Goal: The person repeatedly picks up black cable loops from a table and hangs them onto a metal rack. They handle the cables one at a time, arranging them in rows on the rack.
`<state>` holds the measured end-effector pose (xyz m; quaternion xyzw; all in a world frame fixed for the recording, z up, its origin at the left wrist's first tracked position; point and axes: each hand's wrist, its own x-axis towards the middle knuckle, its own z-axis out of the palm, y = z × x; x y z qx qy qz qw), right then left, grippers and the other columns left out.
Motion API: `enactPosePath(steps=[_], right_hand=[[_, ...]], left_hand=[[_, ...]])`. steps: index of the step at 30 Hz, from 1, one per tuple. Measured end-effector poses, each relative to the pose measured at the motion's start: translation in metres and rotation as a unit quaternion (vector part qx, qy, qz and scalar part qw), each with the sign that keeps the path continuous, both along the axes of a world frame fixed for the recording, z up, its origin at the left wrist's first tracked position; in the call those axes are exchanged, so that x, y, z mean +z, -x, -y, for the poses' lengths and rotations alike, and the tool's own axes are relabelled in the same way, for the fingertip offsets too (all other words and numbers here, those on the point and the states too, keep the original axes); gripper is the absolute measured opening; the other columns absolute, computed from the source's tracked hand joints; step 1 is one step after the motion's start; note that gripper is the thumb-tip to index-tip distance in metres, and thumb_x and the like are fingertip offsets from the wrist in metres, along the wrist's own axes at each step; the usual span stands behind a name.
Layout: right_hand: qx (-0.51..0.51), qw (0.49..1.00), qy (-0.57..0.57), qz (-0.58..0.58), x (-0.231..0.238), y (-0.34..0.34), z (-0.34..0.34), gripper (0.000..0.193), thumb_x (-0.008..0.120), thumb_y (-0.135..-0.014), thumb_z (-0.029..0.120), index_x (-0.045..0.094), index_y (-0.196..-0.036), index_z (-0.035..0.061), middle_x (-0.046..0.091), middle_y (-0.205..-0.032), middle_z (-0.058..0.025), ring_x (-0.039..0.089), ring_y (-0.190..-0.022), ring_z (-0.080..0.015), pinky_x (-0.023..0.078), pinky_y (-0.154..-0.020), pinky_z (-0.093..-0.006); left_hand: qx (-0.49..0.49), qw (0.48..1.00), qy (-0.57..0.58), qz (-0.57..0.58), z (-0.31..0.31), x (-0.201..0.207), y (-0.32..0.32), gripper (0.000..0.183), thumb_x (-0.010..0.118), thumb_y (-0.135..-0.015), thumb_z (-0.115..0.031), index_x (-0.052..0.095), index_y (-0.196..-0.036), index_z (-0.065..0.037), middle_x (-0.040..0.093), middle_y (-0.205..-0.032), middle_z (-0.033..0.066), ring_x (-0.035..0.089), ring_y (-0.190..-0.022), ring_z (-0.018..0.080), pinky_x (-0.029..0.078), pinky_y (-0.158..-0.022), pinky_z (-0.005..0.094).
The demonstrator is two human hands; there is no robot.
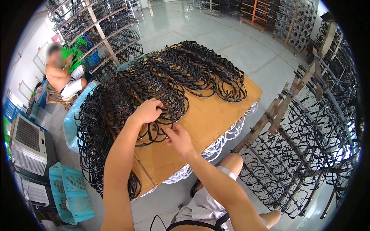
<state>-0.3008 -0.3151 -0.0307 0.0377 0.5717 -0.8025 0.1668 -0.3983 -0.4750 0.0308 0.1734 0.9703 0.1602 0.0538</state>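
Long rows of glossy black looped frames [154, 69] lie overlapped on a brown cardboard sheet [200, 119]; I cannot tell their exact kind. At the near edge of the middle row, my left hand [148, 111] is closed with its fingertips curled down among the loops. What it pinches is mostly hidden by the fingers. Just to the right and nearer to me, my right hand [179, 139] has thumb and fingers closed on the edge of one black looped frame [154, 135]. That frame sits low, next to the cardboard, between the two hands.
White looped frames [214, 148] stick out beneath the cardboard. At right stands a wooden rack [269, 119] hung with black frames. A teal crate [73, 192] and an air cooler [29, 142] are at left. Another person [63, 75] sits at back left, near tall loaded shelves [102, 34].
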Motion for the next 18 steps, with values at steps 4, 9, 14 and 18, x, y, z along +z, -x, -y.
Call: enactPosePath(steps=[4, 9, 14, 18], right_hand=[[-0.056, 0.997, 0.045, -0.026, 0.007, -0.012, -0.048, 0.024, 0.056, -0.093, 0.023, 0.06, -0.095, -0.0001, 0.061, -0.079, -0.0035, 0.057, -0.068, -0.0099, 0.048, -0.063, -0.0237], [-0.088, 0.99, -0.072, 0.088, -0.001, -0.015, -0.096, 0.025, 0.056, -0.093, 0.024, 0.062, -0.093, 0.0007, 0.064, -0.078, -0.0048, 0.056, -0.063, -0.0102, 0.048, -0.058, -0.0245], [-0.175, 0.981, -0.031, 0.072, -0.001, -0.04, -0.114, 0.023, 0.059, -0.091, 0.022, 0.061, -0.087, -0.0004, 0.064, -0.074, -0.0052, 0.057, -0.059, -0.0105, 0.047, -0.051, -0.0219], [-0.171, 0.982, -0.005, 0.083, 0.0, -0.039, -0.104, 0.023, 0.06, -0.091, 0.022, 0.061, -0.085, 0.0004, 0.064, -0.074, -0.0054, 0.058, -0.058, -0.0109, 0.047, -0.048, -0.0226]], left_hand=[[-0.038, 0.997, 0.04, 0.054, 0.013, -0.005, 0.002, 0.047, 0.059, -0.079, -0.029, 0.059, -0.117, -0.002, 0.054, -0.125, 0.0171, 0.048, -0.118, 0.0336, 0.038, -0.101, 0.0404], [-0.058, 0.968, 0.241, 0.048, -0.033, -0.005, -0.017, 0.08, 0.066, -0.071, -0.054, 0.049, -0.128, -0.001, 0.046, -0.128, 0.0178, 0.037, -0.124, 0.0348, 0.027, -0.106, 0.044], [-0.034, 0.974, 0.223, 0.035, -0.031, -0.016, -0.011, 0.076, 0.074, -0.065, -0.054, 0.056, -0.119, -0.004, 0.05, -0.121, 0.0165, 0.039, -0.12, 0.0336, 0.023, -0.106, 0.0455], [-0.077, 0.981, 0.18, 0.01, -0.022, -0.018, -0.004, 0.06, 0.074, -0.064, -0.05, 0.066, -0.103, -0.006, 0.054, -0.109, 0.0143, 0.044, -0.113, 0.0331, 0.019, -0.107, 0.049]])
